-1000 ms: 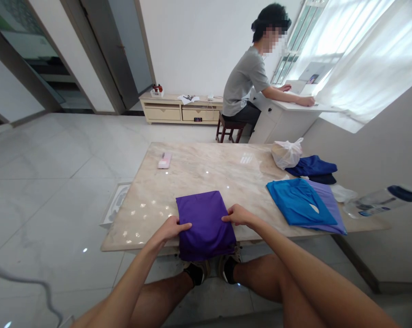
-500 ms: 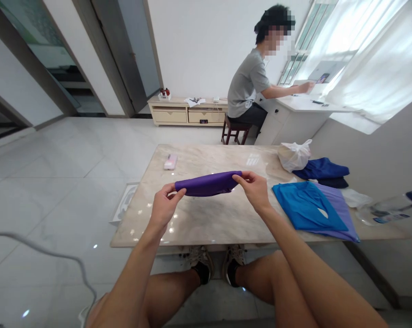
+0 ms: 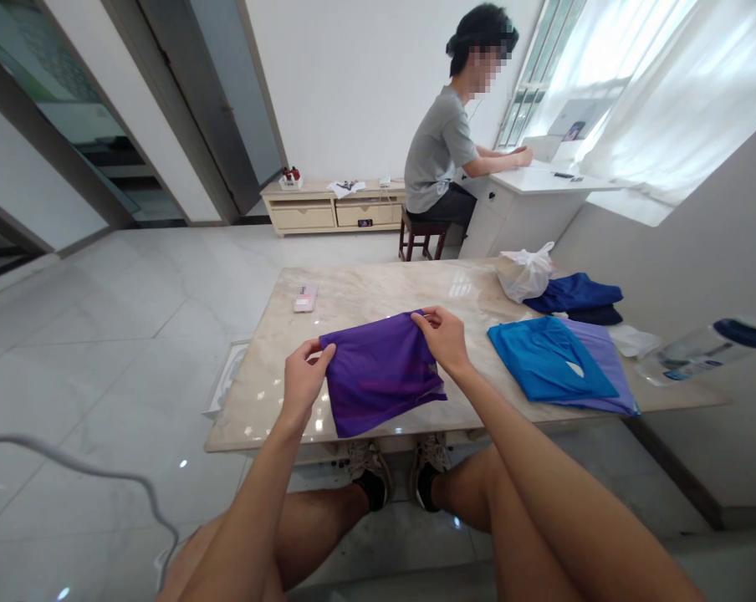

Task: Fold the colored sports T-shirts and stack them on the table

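A folded purple cloth (image 3: 381, 372) hangs between my two hands over the near part of the marble-look table (image 3: 378, 288). My left hand (image 3: 303, 378) pinches its upper left corner between thumb and fingers. At the upper right corner, my right hand (image 3: 444, 339) grips the cloth the same way. The top edge is stretched between them, slanting up to the right, and the rest drops down toward me. Its lower right corner looks uneven. To the right of my right hand lies a folded blue cloth (image 3: 541, 359), partly on top of a lavender one (image 3: 604, 368).
A pink box-like item (image 3: 305, 298) lies at the table's far left. Toward the right are a white plastic bag (image 3: 523, 274), dark blue cloth (image 3: 575, 293) and a clear bottle (image 3: 692, 355). Beyond the table, a person (image 3: 437, 150) sits on a stool at a white desk (image 3: 541, 180).
The purple cloth has swung from nearly edge-on to hanging down with its broad face visible. Both hands keep their hold. The seated person's hands have lowered toward the desk.
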Action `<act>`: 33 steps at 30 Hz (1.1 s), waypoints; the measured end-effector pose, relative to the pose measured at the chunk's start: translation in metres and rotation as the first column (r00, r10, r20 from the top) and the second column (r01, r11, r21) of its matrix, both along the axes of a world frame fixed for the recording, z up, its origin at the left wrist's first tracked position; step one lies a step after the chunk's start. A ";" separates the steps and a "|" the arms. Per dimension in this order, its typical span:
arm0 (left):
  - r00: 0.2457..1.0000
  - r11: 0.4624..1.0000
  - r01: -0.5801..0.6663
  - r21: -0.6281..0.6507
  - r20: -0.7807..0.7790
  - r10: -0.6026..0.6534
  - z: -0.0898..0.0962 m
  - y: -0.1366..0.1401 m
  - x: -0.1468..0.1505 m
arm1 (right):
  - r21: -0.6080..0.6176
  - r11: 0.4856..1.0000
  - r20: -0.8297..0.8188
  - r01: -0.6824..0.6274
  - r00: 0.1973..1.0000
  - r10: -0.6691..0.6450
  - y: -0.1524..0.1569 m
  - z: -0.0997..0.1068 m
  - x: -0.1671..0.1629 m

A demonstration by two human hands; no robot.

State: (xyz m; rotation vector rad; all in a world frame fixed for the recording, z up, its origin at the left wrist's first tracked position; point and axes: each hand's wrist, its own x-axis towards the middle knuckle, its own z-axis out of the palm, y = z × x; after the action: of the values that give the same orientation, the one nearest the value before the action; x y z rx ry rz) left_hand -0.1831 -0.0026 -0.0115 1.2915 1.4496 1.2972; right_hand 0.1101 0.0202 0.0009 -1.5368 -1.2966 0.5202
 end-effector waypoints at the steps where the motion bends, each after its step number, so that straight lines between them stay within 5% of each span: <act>1: 0.994 1.000 -0.008 -0.026 -0.111 0.005 -0.008 0.003 -0.002 | -0.035 0.999 0.057 0.017 0.998 -0.015 0.003 -0.005 0.001; 4: 0.888 1.000 -0.022 -0.007 -0.460 0.016 -0.033 0.004 -0.003 | -0.147 0.988 0.311 0.038 0.950 0.010 0.004 -0.016 0.007; 8: 0.744 0.963 0.265 0.039 -0.644 -0.179 -0.065 -0.017 0.013 | -0.372 0.928 0.526 -0.031 0.816 0.238 -0.006 -0.025 0.014; 12: 0.578 0.884 0.468 0.007 -0.759 -0.300 -0.090 -0.044 0.030 | -0.544 0.828 0.561 -0.139 0.673 0.482 -0.024 -0.032 0.012; 19: 0.420 0.867 0.492 -0.081 -0.850 -0.318 -0.096 -0.060 0.041 | -0.760 0.629 0.464 -0.163 0.541 0.702 -0.039 -0.052 0.016; 23: 0.361 0.787 0.593 -0.171 -0.817 -0.450 -0.075 -0.076 0.051 | -0.717 0.689 0.526 -0.108 0.564 0.636 -0.028 -0.050 0.028; 26: 0.355 0.784 0.600 -0.159 -0.825 -0.439 -0.064 -0.082 0.050 | -0.720 0.693 0.554 -0.033 0.574 0.603 -0.022 -0.043 0.035; 33: 0.349 0.739 0.665 -0.108 -0.830 -0.435 -0.078 -0.075 0.051 | -0.729 0.683 0.520 -0.050 0.609 0.599 -0.019 -0.029 0.040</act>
State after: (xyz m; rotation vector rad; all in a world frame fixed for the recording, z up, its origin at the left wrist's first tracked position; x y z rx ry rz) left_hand -0.1319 -0.0780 -0.0896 2.5349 1.1604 0.3411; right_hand 0.1503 0.0008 -0.0280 -2.2278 -2.2705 0.6907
